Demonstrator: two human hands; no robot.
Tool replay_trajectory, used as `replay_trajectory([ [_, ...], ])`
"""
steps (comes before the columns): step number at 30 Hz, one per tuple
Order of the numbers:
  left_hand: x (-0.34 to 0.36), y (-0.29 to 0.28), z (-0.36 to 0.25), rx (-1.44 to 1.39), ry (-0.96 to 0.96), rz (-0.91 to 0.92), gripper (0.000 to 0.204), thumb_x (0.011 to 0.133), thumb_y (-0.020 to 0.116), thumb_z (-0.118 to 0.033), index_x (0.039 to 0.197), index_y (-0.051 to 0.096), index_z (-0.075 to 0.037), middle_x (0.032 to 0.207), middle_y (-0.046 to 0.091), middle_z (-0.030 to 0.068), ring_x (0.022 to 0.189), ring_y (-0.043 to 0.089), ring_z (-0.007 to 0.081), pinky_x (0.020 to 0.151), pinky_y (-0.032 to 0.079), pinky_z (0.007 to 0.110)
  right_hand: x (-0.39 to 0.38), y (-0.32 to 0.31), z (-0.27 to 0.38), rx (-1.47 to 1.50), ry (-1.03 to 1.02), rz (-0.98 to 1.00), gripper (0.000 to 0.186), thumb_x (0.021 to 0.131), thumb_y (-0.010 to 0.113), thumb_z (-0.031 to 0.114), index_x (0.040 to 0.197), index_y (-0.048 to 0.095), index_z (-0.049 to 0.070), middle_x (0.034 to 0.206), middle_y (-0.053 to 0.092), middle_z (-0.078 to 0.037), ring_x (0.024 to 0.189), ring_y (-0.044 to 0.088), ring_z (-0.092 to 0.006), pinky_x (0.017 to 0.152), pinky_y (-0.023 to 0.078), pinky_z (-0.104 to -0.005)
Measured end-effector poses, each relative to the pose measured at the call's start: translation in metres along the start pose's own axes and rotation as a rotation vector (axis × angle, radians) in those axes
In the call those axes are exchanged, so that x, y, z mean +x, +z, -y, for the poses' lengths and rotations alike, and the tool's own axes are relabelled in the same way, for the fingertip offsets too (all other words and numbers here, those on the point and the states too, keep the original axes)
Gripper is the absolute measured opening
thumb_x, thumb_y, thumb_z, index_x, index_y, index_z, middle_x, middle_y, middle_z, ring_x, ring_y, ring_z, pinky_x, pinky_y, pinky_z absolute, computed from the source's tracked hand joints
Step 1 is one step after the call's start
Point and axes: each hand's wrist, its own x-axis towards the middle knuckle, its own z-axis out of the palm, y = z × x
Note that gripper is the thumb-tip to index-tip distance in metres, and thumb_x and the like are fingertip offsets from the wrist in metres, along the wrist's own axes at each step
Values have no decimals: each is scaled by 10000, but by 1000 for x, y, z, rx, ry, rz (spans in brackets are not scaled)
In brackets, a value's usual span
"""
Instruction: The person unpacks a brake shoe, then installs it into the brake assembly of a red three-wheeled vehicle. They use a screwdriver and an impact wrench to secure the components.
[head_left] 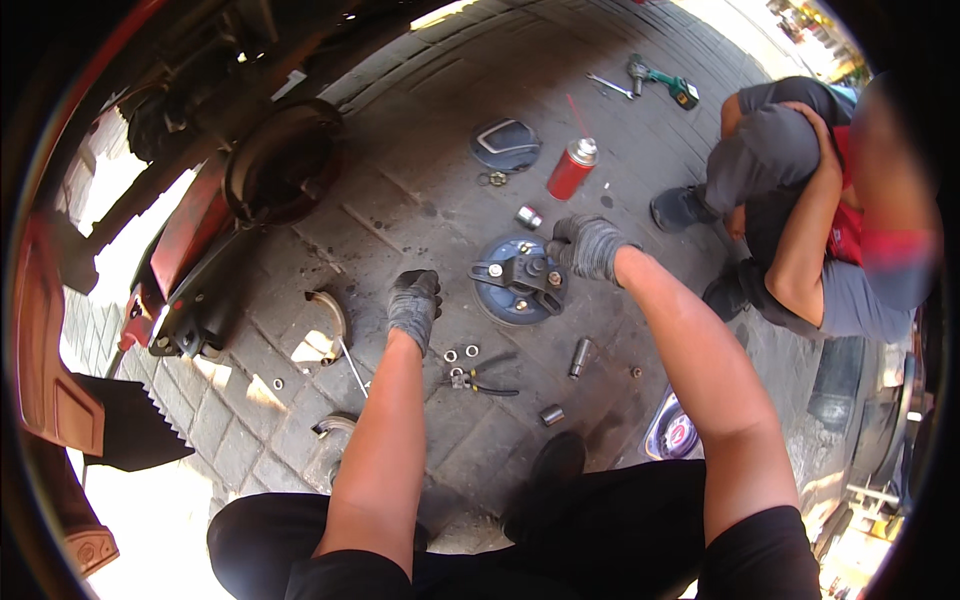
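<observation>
A round blue-grey drum (490,302) lies on the paving in front of me, with a dark metal puller (527,273) fastened across its face by bolts. My right hand (592,247), in a grey work glove, is at the drum's upper right edge. Its fingers are curled, and what they grip, if anything, is hidden. To the left of the drum, my left hand (414,300) wears a matching glove and is closed in a fist above the ground. Whatever might be inside that fist cannot be seen. A short metal socket (529,216) rests just beyond the drum.
Pliers (480,383), several nuts (472,351), sockets (580,357) and curved brake shoes (330,315) lie nearby. Farther off are a red spray can (571,170), a round cap (505,145), a wrench (609,86) and a green power tool (662,80). A person (790,190) crouches at right; a vehicle stands left.
</observation>
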Motion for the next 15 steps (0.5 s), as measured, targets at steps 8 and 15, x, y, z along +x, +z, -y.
replay_trajectory([
  [8,-14,30,11,724,521,18,264,854,582,-249,1031,681,-79,881,686,200,817,662,331,757,516,417,5,63,-34,-227,70,85,341,811,622,309,1012,675,38,999,670,-218,932,661,-368,808,534,-424],
  [15,-19,73,-25,1191,541,164,310,853,589,-260,1146,657,-184,1103,606,187,1013,611,361,882,498,450,7,75,-28,-202,33,14,349,845,585,276,1088,607,26,1009,664,-214,937,653,-363,831,526,-443],
])
